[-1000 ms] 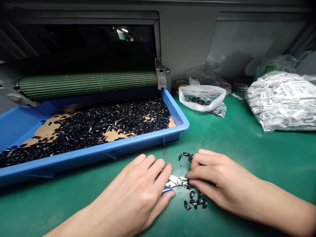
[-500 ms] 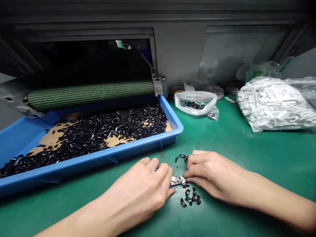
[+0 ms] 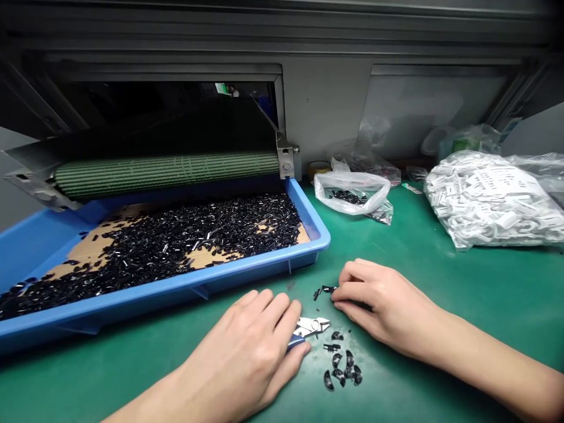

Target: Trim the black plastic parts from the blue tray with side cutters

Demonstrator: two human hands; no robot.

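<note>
My left hand (image 3: pixel 247 352) lies on the green mat, its fingers wrapped round the blue handles of small cutting pliers (image 3: pixel 309 326) whose metal jaws point right. My right hand (image 3: pixel 379 305) rests just right of the jaws, fingertips pinched on a small black plastic piece (image 3: pixel 326 289) from a little cluster on the mat. A heap of cut black curved bits (image 3: pixel 341 367) lies below the jaws, between both hands.
A blue tray (image 3: pixel 247 267) full of small black parts sits under a green ribbed conveyor roller (image 3: pixel 167 170). Behind stand an open plastic bag with black parts (image 3: pixel 352 191) and a big bag of white parts (image 3: pixel 489 197). The green mat (image 3: pixel 462 282) covers the table.
My right hand drew back from the plier jaws up to the cluster of black pieces. The pliers' jaws now stand free. The camera tilted slightly.
</note>
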